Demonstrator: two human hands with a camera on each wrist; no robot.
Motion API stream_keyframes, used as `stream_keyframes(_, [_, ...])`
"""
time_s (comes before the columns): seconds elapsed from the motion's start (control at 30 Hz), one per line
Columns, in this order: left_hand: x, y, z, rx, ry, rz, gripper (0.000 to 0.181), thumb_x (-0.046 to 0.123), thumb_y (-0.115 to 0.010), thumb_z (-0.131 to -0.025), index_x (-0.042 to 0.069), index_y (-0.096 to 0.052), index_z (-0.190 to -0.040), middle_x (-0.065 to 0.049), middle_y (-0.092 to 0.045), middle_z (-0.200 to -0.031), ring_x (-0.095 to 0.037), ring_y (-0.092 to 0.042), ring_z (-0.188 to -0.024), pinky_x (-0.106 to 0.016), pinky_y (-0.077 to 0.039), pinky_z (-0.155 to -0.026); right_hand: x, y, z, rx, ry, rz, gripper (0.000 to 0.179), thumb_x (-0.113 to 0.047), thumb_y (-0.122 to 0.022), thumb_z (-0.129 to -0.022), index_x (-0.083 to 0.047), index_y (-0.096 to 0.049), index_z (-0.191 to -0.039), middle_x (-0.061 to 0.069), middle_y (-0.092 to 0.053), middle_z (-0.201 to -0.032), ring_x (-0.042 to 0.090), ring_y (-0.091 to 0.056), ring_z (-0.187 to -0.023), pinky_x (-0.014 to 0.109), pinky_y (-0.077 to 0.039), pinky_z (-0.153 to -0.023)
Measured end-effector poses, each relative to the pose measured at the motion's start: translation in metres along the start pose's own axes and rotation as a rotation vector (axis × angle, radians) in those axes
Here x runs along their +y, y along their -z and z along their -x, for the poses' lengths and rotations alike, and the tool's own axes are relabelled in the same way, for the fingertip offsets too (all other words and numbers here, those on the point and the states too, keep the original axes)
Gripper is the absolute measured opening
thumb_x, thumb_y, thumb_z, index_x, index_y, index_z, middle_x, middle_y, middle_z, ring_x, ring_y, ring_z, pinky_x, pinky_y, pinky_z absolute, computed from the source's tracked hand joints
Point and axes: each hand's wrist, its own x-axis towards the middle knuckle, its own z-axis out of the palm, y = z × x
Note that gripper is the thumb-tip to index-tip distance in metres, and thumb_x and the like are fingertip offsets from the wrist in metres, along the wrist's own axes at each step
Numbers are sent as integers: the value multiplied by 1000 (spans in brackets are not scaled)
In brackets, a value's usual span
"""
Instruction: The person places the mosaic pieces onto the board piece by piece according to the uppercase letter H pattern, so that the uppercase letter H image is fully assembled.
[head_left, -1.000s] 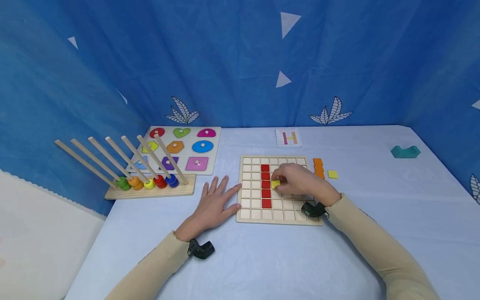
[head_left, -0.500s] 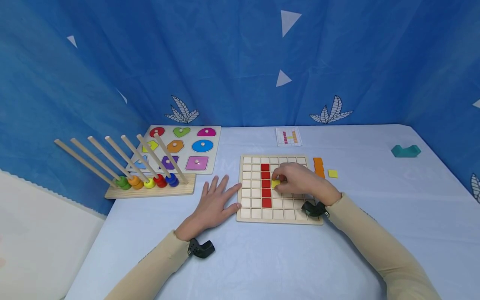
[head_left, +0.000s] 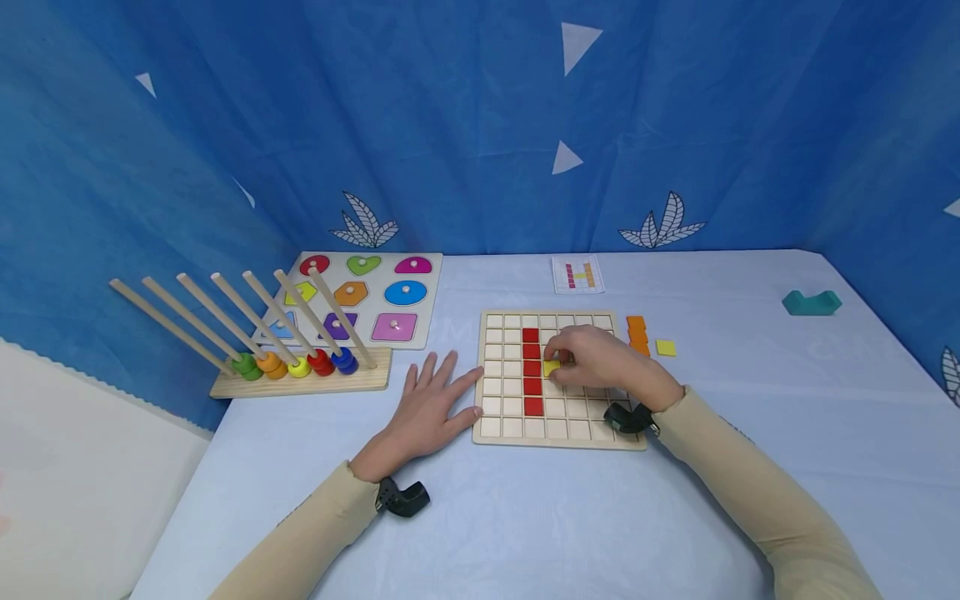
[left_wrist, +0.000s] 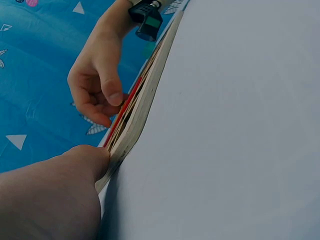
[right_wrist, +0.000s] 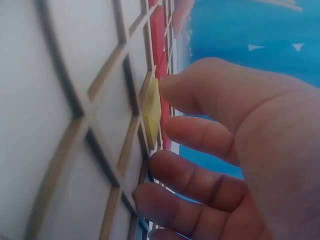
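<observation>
A wooden grid board (head_left: 506, 427) lies on the table, with a column of several red square tiles (head_left: 532, 387) in its cells. Right of that column, in the middle row, sits a yellow square tile (head_left: 551, 368), tilted slightly in its cell in the right wrist view (right_wrist: 152, 115). My right hand (head_left: 592, 357) pinches this tile, thumb and index finger at its edges and the other fingers curled. My left hand (head_left: 427, 414) lies flat with spread fingers, thumb and index fingertip touching the board's left edge. In the left wrist view its thumb (left_wrist: 92, 157) rests at that edge.
Orange tiles (head_left: 637, 335) and another yellow tile (head_left: 665, 347) lie right of the board. Behind it is a pattern card (head_left: 577, 275). A bead stand with upright pegs (head_left: 300, 382) and a knobbed shape puzzle (head_left: 429, 321) stand left; a teal holder (head_left: 812, 304) is far right.
</observation>
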Motion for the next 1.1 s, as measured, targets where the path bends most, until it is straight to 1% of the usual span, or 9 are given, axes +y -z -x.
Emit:
stream_keyframes(0.1, [0,0,0,0,1,0,62,49,-57,-98,25,-46,-154,-22,-28,-167,-52,-12,-156,-75,-8,-120,0,3,2,4,-14,-8,21,-20,-78,-86,-12,-76,-105,-1,-67,-86,14,-55,-78,29,-49,-73])
stream_keyframes(0.23, [1,0,0,-4,3,4,62,48,-58,-98,26,-46,-155,-22,-27,-167,-52,-12,-156,-74,-7,-120,4,12,9,25,-30,-36,23,-18,-75,-88,-9,-76,-109,1,-68,-87,13,-55,-75,28,-48,-69])
stream_keyframes(0.33, [1,-1,0,-5,4,2,62,49,-58,-98,26,-46,-155,-21,-27,-167,-52,-12,-156,-74,-8,-120,13,20,17,34,-58,-50,24,-17,-73,-90,-7,-75,-112,3,-69,-89,13,-55,-73,29,-48,-66])
stream_keyframes(0.43, [1,-1,0,-9,7,-2,62,49,-58,-98,26,-46,-155,-21,-27,-167,-52,-12,-156,-74,-8,-120,24,28,27,40,-111,-48,26,-18,-73,-91,-5,-74,-114,4,-70,-91,14,-56,-73,29,-49,-64])
stream_keyframes(0.53, [1,-1,0,-8,10,-4,62,49,-58,-98,26,-46,-155,-22,-27,-167,-52,-11,-156,-74,-8,-120,35,35,39,64,-155,-27,28,-18,-75,-90,-4,-74,-114,5,-70,-91,14,-57,-73,29,-50,-65])
stream_keyframes(0.7, [0,-1,-1,-3,11,-13,61,49,-57,-98,26,-47,-154,-22,-27,-167,-52,-12,-156,-74,-8,-120,50,45,57,103,-201,2,29,-17,-76,-89,0,-73,-113,8,-70,-90,16,-57,-73,29,-51,-65])
stream_keyframes(0.9, [-1,-1,0,6,14,-11,61,48,-58,-98,26,-47,-154,-22,-28,-167,-52,-12,-156,-74,-8,-120,63,51,72,98,-287,10,31,-17,-76,-89,-1,-72,-115,13,-71,-99,18,-57,-75,29,-50,-64])
stream_keyframes(1.1, [-2,-3,-1,17,4,-11,61,48,-58,-98,26,-48,-154,-22,-29,-167,-52,-14,-156,-75,-10,-119,74,52,83,91,-344,13,34,-19,-75,-89,0,-71,-117,17,-71,-102,20,-57,-77,28,-51,-64])
